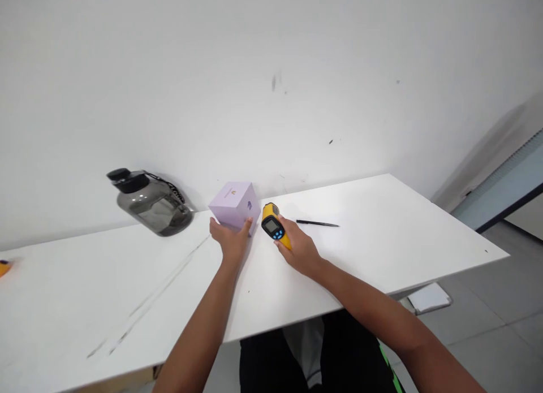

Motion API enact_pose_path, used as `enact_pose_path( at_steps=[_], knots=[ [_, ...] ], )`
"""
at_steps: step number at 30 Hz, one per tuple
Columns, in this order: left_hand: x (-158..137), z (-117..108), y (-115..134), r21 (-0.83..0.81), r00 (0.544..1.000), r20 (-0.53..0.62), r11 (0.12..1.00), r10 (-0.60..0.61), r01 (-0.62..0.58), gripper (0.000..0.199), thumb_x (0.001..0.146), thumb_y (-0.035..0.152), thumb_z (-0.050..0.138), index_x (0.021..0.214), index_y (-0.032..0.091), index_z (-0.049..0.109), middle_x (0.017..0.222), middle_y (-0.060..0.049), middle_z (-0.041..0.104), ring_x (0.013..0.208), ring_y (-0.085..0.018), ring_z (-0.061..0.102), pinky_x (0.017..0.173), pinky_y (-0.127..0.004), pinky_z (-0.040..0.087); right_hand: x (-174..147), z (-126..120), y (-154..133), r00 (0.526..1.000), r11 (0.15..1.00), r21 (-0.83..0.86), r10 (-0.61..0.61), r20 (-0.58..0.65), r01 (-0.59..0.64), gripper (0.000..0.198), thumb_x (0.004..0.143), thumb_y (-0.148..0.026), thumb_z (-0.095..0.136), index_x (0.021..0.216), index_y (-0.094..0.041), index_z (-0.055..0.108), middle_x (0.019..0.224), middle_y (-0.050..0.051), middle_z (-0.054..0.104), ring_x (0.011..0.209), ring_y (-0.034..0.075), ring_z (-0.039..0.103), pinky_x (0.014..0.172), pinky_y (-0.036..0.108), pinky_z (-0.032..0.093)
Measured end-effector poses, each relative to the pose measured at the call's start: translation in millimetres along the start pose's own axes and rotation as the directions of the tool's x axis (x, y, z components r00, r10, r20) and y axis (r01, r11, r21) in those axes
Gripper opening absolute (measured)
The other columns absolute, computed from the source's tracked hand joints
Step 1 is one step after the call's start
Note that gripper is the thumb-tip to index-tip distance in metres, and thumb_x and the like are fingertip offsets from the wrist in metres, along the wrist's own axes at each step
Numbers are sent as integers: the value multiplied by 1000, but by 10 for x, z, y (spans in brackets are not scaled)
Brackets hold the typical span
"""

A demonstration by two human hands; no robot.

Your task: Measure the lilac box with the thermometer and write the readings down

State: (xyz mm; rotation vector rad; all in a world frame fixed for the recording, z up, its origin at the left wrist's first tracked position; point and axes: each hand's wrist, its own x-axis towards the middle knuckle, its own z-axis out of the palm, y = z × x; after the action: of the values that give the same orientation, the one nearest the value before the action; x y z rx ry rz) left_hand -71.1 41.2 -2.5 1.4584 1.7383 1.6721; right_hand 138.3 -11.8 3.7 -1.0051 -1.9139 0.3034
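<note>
A lilac cube-shaped box (232,199) stands near the wall side of the white table (271,302). My left hand (231,243) grips its near side, with the thumb on the right face and fingers at the left. Just to the right, my right hand (300,246) is closed round the handle of a yellow and black infrared thermometer (271,220). The small screen and blue buttons of that thermometer face me, and its front end points toward the wall. A black pen (318,223) lies on the table right of my right hand.
A dark see-through water bottle (155,203) with a black cap and strap stands at the back left. An orange object (4,267) is cut off at the left edge. The white wall (271,99) borders the table's back.
</note>
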Motion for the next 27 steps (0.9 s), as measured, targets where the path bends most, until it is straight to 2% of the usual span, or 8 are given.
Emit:
enact_pose_path(
  at_steps=[2,5,8,13,20,22,25,27],
  knots=[
    [-63,-7,79,183,970,-193,976,150,-114,95,71,53,74,139,13,21,149,-26,17,146,-39,8,119,-58,9,-3,18,18,1000,999,-43,-7,-7,7,64,90,-25,52,151,-22,32,139,14,54,123,26,58,88,39,59],
    [-188,-28,214,238,891,-265,920,370,-311,71,85,56,56,138,16,33,140,-21,33,137,-32,29,114,-52,26,4,31,35,999,990,-138,-13,37,18,62,90,-24,52,150,-21,35,138,15,54,115,26,62,80,37,61],
    [-298,-50,293,158,877,-131,883,461,-441,53,89,60,45,121,18,53,116,-15,51,112,-27,50,99,-46,42,16,28,43,988,965,-257,-18,156,58,57,92,-26,55,147,-23,41,133,13,58,104,25,66,74,34,60],
    [-363,-29,330,99,846,221,852,485,-514,35,93,50,45,91,23,66,85,-8,66,80,-22,59,79,-38,45,28,42,62,945,903,-407,4,327,137,54,91,-46,61,140,-27,50,123,12,63,86,22,67,63,32,55],
    [-382,52,366,193,805,363,808,469,-557,30,94,39,45,78,24,66,72,-4,68,69,-19,60,70,-35,40,2,218,7,896,860,-419,-90,435,290,40,90,-43,63,125,-23,62,115,13,67,82,23,65,70,38,50],
    [-383,56,360,196,798,382,803,465,-562,30,94,38,45,77,23,65,71,-3,68,68,-19,60,69,-34,40,29,192,1,899,878,-384,-106,425,285,39,90,-44,63,122,-22,64,119,12,67,88,24,65,79,41,50],
    [-386,59,353,187,773,397,781,495,-596,28,94,37,46,78,23,65,72,-3,69,68,-19,61,68,-34,40,149,-45,120,946,935,-297,-97,309,193,32,93,-43,58,116,-24,68,127,10,65,108,25,63,97,45,45],
    [-406,69,368,182,746,408,754,526,-632,28,94,36,46,78,23,65,73,-4,69,71,-19,63,69,-34,41,247,-304,304,987,936,-351,35,157,22,31,98,-29,45,119,-21,66,127,11,65,117,23,59,103,44,41]
  ],
)
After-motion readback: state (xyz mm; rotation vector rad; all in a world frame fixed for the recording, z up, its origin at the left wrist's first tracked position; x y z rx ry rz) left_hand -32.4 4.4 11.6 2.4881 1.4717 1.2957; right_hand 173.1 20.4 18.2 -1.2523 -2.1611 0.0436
